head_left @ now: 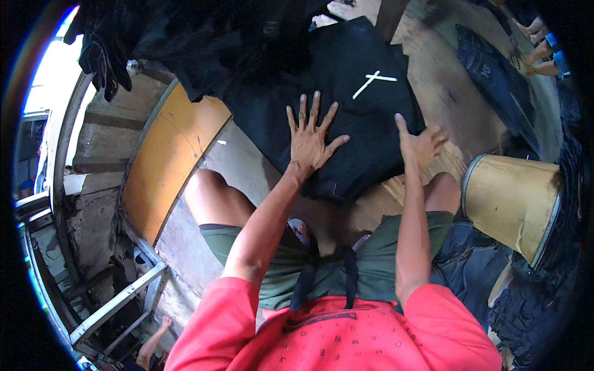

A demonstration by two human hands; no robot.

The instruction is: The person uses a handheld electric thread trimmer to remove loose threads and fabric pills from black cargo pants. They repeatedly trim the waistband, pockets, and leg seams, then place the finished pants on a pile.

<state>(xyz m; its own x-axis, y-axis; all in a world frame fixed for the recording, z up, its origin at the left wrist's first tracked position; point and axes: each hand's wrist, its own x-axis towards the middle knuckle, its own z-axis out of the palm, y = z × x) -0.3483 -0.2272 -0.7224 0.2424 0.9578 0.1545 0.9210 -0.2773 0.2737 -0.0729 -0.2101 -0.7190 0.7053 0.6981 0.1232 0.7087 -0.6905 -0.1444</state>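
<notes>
Dark cloth, black and apparently layered, lies spread in front of my knees. My left hand presses flat on its middle with the fingers spread. At the cloth's right edge is my right hand, thumb pointing up and apart from the loosely bent fingers, nothing visible in it. Whether it touches the edge, I cannot tell. On the cloth's far part, two thin whitish strips meet at an angle; whether they are loose pieces or marks is unclear.
More black cloth is heaped at the far left. A yellowish tub stands by my right knee, with dark fabric below it. Dark jeans lie at the far right, near another person's hands. An orange board is on the left.
</notes>
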